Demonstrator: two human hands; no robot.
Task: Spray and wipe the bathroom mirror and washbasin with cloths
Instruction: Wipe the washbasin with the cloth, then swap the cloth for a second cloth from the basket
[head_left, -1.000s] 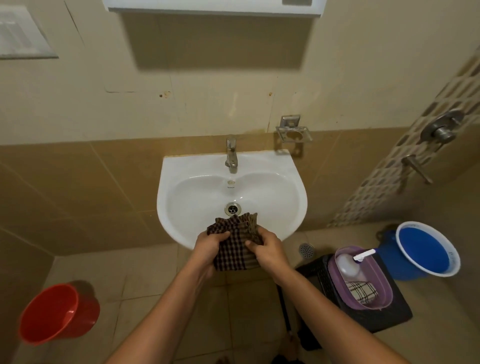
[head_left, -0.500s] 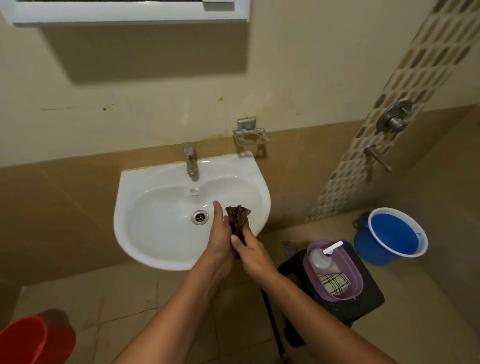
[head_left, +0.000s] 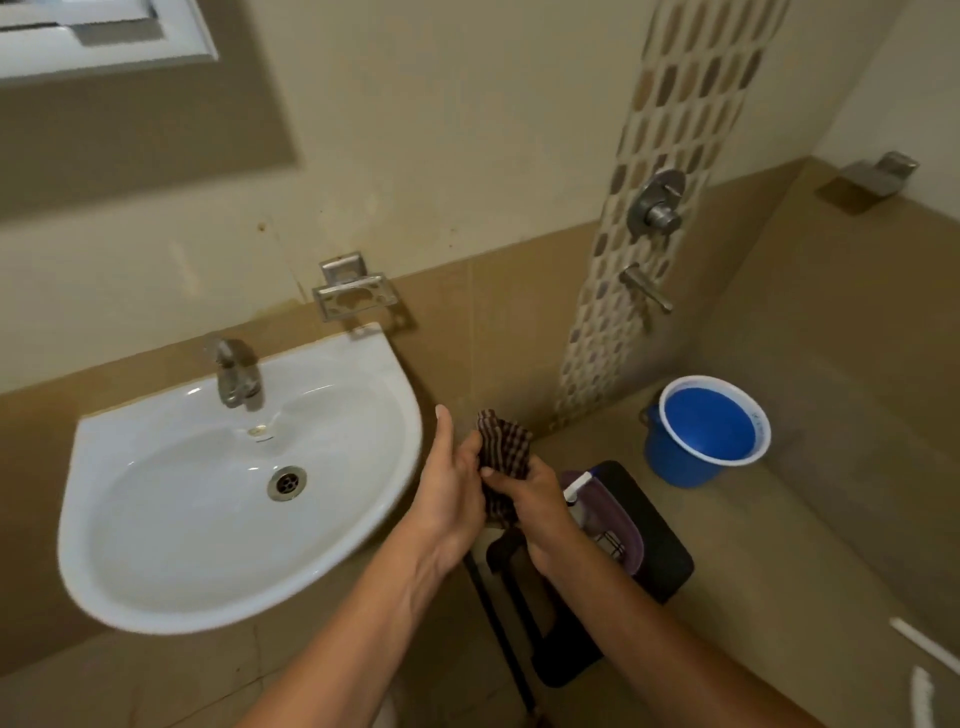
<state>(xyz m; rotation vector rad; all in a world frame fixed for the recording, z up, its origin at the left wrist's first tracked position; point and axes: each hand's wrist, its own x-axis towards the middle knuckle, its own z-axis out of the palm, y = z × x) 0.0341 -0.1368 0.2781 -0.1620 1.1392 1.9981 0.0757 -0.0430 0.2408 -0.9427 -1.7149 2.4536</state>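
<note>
Holding the checked cloth (head_left: 503, 457) bunched between both hands, just right of the washbasin (head_left: 332, 545) rim — right hand (head_left: 535, 506) fingers closed around it, left hand (head_left: 452, 486) pressing it with index finger extended.

The washbasin (head_left: 156, 519) bowl is open, with only the tap (head_left: 236, 379) standing at its 12 o'clock. At 3 o'clock of the basin, the purple tub (head_left: 631, 530) on the black stool (head_left: 670, 551) blocks the floor; the blue bucket (head_left: 691, 447) stands near at 1 o'clock of the stool.
</note>
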